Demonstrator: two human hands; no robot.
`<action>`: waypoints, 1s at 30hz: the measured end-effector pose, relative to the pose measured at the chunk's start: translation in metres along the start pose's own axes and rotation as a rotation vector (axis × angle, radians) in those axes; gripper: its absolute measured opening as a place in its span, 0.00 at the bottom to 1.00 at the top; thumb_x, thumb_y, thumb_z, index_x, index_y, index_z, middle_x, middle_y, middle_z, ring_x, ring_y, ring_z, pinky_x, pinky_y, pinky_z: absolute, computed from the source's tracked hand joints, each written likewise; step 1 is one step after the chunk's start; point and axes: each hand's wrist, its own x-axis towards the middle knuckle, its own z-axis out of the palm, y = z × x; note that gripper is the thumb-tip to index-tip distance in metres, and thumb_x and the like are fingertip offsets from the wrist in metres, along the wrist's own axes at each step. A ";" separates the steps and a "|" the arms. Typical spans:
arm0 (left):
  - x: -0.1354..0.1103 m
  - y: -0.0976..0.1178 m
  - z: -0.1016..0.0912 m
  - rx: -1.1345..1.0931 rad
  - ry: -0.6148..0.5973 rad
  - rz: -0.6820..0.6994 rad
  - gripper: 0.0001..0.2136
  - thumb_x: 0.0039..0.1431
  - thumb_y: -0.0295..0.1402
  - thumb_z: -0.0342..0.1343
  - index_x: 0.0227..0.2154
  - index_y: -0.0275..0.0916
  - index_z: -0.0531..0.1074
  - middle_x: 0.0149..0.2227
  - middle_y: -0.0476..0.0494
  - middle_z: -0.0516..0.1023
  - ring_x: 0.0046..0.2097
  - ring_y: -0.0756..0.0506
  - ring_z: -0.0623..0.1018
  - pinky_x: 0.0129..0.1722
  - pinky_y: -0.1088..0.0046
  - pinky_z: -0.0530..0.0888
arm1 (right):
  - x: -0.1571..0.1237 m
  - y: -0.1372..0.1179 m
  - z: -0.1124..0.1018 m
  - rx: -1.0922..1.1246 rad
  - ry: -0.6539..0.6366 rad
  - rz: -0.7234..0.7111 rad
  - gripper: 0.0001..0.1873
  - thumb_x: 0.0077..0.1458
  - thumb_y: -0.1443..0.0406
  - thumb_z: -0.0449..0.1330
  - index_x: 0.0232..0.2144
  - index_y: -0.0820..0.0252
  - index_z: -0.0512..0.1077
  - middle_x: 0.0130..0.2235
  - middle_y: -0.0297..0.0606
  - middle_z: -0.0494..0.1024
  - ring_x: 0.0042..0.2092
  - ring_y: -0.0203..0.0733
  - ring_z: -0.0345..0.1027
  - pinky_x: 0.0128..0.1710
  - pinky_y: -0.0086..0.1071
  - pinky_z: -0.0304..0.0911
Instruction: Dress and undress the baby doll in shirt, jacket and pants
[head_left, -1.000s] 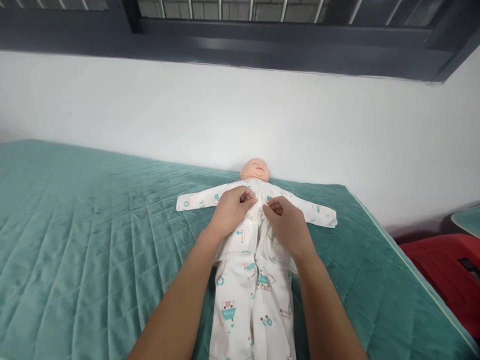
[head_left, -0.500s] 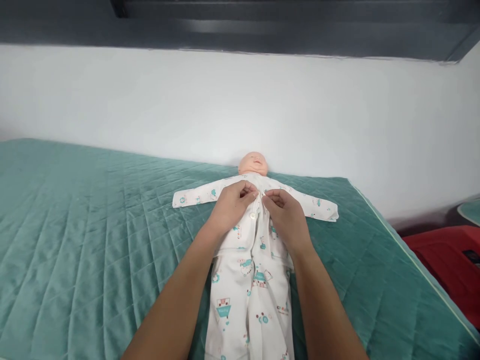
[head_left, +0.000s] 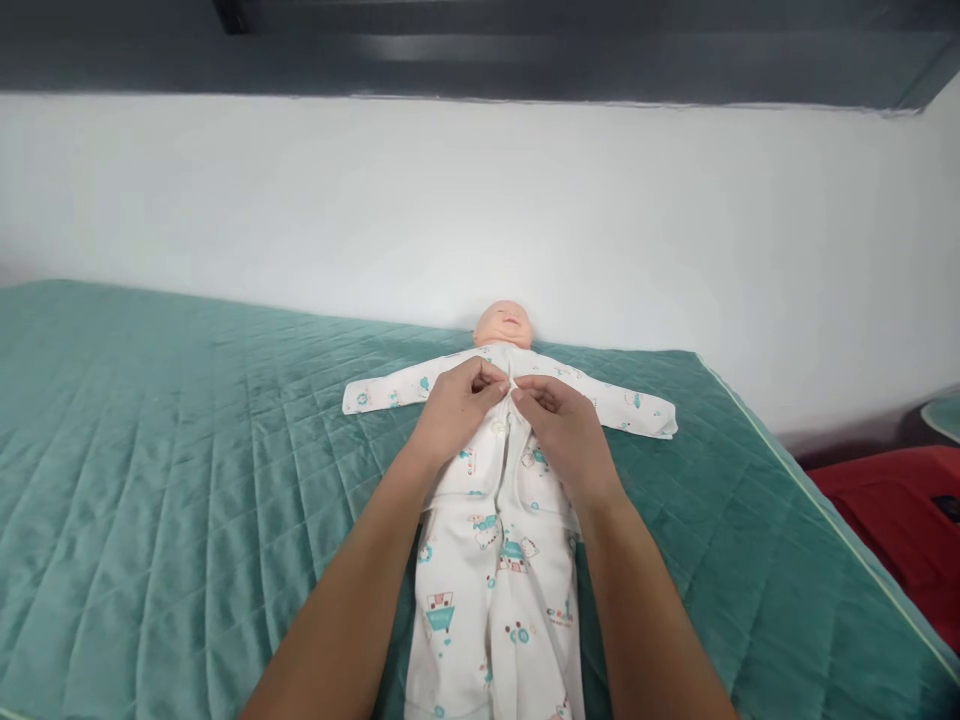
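A baby doll lies on its back, its head by the wall and its sleeves spread to both sides. It wears a white printed baby shirt and matching trousers. My left hand pinches the left side of the shirt's front opening at the chest. On the opposite edge, my right hand pinches the cloth too, fingertips almost touching those of the left. A pale button shows just below the fingers. What exactly sits between the fingertips is hidden.
A green quilted cover spreads under the doll, its pale-edged border running down the right. Behind stands a white wall with a dark beam overhead. A red object is beyond the right edge.
My fingertips have drawn closer together at the shirt's opening, the right hand shifting slightly left. The whole view has moved a little.
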 end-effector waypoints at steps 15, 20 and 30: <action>-0.004 0.008 0.002 0.065 -0.046 -0.002 0.08 0.60 0.39 0.57 0.37 0.40 0.73 0.36 0.48 0.79 0.38 0.48 0.76 0.39 0.73 0.70 | -0.003 0.001 0.007 -0.287 -0.022 -0.079 0.10 0.58 0.60 0.59 0.42 0.53 0.67 0.31 0.28 0.76 0.33 0.38 0.70 0.33 0.33 0.60; -0.002 0.004 0.006 0.064 -0.018 -0.034 0.06 0.59 0.33 0.56 0.38 0.40 0.72 0.34 0.49 0.79 0.36 0.49 0.77 0.36 0.74 0.70 | -0.004 -0.001 0.011 -0.353 -0.020 -0.091 0.11 0.57 0.64 0.58 0.44 0.52 0.66 0.30 0.27 0.76 0.33 0.39 0.71 0.32 0.33 0.58; -0.004 0.002 0.004 -0.155 -0.054 -0.064 0.06 0.59 0.32 0.56 0.39 0.41 0.70 0.31 0.51 0.75 0.33 0.49 0.75 0.34 0.74 0.69 | -0.009 -0.011 0.014 -0.461 -0.036 -0.093 0.14 0.59 0.64 0.56 0.48 0.51 0.66 0.31 0.28 0.77 0.33 0.40 0.70 0.31 0.33 0.56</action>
